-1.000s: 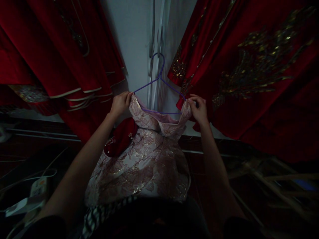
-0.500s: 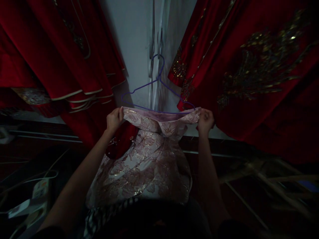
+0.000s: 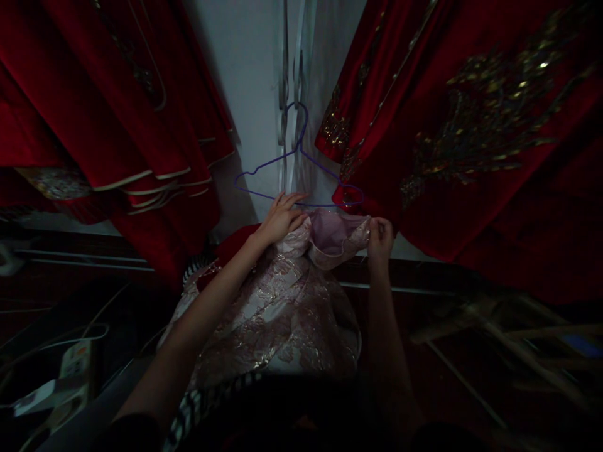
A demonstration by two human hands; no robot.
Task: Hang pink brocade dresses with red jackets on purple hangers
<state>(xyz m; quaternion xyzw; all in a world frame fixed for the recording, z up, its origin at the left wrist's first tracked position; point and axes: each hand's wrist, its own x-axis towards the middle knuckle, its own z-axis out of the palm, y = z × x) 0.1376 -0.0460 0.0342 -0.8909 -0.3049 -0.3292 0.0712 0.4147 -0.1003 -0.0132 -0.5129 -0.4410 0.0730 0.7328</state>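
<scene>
A pale pink strapless dress [image 3: 294,314] with shiny metallic floral patterning spreads below my hands. My left hand [image 3: 281,221] is at the middle of its top edge, the lower fingers and thumb pinching the fabric while the upper fingers stretch out. At the right end of that edge, my right hand [image 3: 380,238] grips the cloth in closed fingers. Between the hands the bodice gapes, showing a smooth pink lining. Just above, a thin purple hanger [image 3: 325,166] hangs from a pale strap [image 3: 284,81], its lower bar apart from the right part of the dress.
Red garments with trim hang at left [image 3: 155,138], and a red garment [image 3: 471,207] with gold sequins hangs at right. A power strip [image 3: 75,367] with cables lies low at left. Blurred wooden bars [image 3: 518,339] stand at lower right. Behind is a pale wall [image 3: 235,56].
My left hand has moved from the left end of the dress's top edge to its middle. The bodice has dropped away from the hanger and folded open. My right hand has shifted slightly left.
</scene>
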